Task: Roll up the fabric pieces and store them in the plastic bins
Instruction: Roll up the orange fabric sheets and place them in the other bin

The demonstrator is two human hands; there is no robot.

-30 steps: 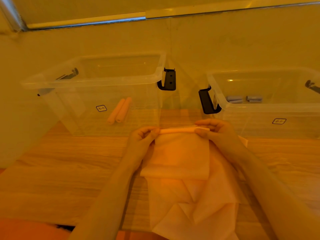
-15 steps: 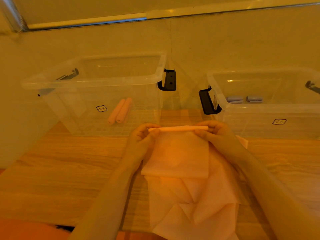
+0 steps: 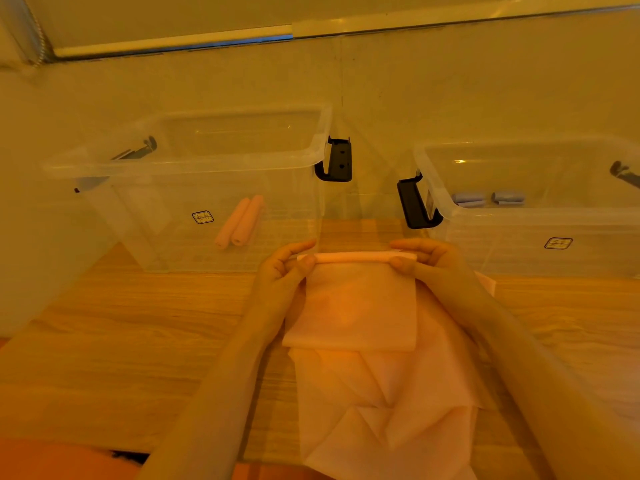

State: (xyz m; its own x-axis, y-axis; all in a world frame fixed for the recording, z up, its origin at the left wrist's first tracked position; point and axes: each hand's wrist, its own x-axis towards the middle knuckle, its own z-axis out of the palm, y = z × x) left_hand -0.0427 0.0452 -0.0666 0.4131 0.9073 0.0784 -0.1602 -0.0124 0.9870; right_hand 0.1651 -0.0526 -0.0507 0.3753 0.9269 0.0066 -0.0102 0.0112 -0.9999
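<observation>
A folded pink fabric piece (image 3: 356, 306) lies on the wooden table in front of me, its far edge wound into a thin roll. My left hand (image 3: 284, 275) pinches the left end of that roll and my right hand (image 3: 426, 263) pinches the right end. Under it lies a pile of loose pink fabric (image 3: 384, 410). The clear left bin (image 3: 194, 161) holds two pink rolls (image 3: 240, 223). The clear right bin (image 3: 519, 220) holds grey-blue rolls (image 3: 488, 199).
The wooden table (image 3: 121, 341) runs to a pale wall just behind the bins. Black latch handles (image 3: 337, 164) (image 3: 414, 206) stick out of the bins into the gap between them. An orange surface (image 3: 52, 462) shows below the table's near edge.
The roll at the fabric's far edge has grown slightly thicker and shifted a little toward me; the flat part's near edge has drawn away from me. Both hands keep pinching its ends.
</observation>
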